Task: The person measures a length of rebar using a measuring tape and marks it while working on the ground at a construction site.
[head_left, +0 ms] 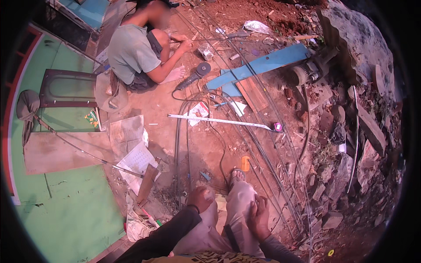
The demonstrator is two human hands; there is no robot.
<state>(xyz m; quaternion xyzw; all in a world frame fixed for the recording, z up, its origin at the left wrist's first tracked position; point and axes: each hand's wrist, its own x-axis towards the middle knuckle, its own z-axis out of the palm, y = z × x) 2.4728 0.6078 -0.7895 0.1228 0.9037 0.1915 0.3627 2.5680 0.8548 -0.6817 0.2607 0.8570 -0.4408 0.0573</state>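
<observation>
My left hand rests on my left knee; its fingers bend over the far side and cannot be made out. On my right thigh lies my right hand, its fingers stretched out and holding nothing. Past my knees, a tape measure lies on the ground with its white blade pulled out to the left. Long thin dark metal rods run beside my right leg and under the blade. An orange plastic piece lies just ahead of my sandalled foot.
Another person crouches at the far left, hands on a thin rod. An angle grinder with its cord lies nearby. Blue boards and a motor are farther right. Rubble lines the right; a green panel lies left.
</observation>
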